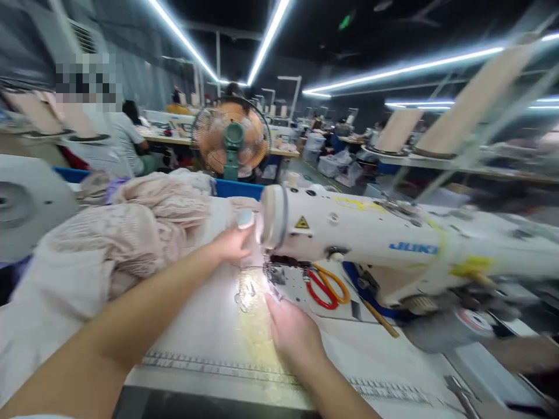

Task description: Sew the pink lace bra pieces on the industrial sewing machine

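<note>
At the centre of the frame, the pale pink cloth lies on the worktop just left of the head of the white sewing machine. The left hand is against this cloth; the right hand sits lower, its fingertips by the lit sewing area. Blur and glare leave it unclear whether either hand is pinching fabric or only pressing flat, so I cannot tell if the fingers are clamped.

To feed well, the left hand would best guide lightly, smoothing the cloth flat and straight, with no hard pull that might bend a needle or stretch this soft-looking stuff. The right hand seems the one to watch: its fingertips are near the sewing area and should stay clear of the needle's path. The bulky cloth pile at left in the frame could drag if joined to the piece, so slack would help. The red-and-orange scissors, right of centre, should stay clear of the fabric.
</note>
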The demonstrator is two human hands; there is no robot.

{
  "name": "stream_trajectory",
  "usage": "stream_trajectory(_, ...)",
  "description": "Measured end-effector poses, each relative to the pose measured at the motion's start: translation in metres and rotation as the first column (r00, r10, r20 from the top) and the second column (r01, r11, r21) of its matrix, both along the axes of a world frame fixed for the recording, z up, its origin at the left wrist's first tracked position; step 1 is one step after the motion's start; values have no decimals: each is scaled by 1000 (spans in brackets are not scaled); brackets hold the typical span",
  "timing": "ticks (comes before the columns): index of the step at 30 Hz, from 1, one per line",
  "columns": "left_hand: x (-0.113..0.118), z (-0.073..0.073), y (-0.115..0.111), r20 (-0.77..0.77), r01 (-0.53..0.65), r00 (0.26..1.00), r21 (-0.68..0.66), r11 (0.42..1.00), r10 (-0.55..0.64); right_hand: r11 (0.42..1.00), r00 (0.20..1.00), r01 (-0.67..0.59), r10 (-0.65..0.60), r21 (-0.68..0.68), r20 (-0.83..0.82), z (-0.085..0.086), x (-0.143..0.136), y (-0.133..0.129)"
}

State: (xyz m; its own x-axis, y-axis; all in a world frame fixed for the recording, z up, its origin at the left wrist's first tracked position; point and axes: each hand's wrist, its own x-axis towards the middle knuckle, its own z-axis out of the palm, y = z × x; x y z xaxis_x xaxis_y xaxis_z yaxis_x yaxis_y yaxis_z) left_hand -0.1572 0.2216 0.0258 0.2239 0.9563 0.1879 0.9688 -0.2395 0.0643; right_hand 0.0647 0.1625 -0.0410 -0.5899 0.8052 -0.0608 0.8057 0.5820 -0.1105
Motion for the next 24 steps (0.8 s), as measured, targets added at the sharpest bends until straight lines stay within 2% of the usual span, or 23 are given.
stream_trajectory(3,-5,27,-55,-82,-40,996,78,996,47,1000,1000,-16,16,25,4,-1,0,-2)
stream_trajectory(5,-22,44,-102,-118,-144,979,154,978,163,999,1000,-29,29,37,-6,-1,-1,-4)
stream_trajectory(7,-53,60,-146,-110,-331,924,255,909,367,998,999,-36,37,50,-19,1,-1,-8)
stream_trajectory(9,-91,71,-179,-63,-515,822,342,786,566,997,999,-41,43,61,-34,2,-1,-12)
stream_trajectory(11,-127,77,-198,-27,-605,760,335,722,649,997,998,-34,37,72,-41,4,-2,-14)
stream_trajectory(12,-141,80,-204,-9,-617,755,328,715,656,997,998,-26,30,78,-49,4,-1,-15)
stream_trajectory(14,-155,85,-211,46,-619,763,342,707,645,996,997,-15,22,92,-75,4,0,-14)
stream_trajectory(15,-155,89,-214,84,-618,766,370,694,637,995,995,-14,23,95,-94,4,1,-15)
stream_trajectory(18,-128,102,-226,211,-594,791,490,638,574,996,969,7,14,84,-246,2,2,-23)
stream_trajectory(20,-92,105,-235,255,-489,870,558,670,423,1000,878,-9,22,30,-478,2,0,-40)
stream_trajectory(21,-72,104,-238,254,-409,913,583,702,320,998,794,-53,28,-23,-608,3,-2,-53)
stream_trajectory(22,-50,99,-240,246,-224,965,599,769,90,987,686,-136,32,-85,-726,5,-4,-67)
stream_trajectory(23,-30,91,-242,235,-56,967,564,824,-96,956,577,-249,17,-156,-816,8,-7,-82)
stream_trajectory(24,-11,80,-242,250,61,942,530,846,-225,896,487,-382,-14,-227,-873,11,-10,-97)
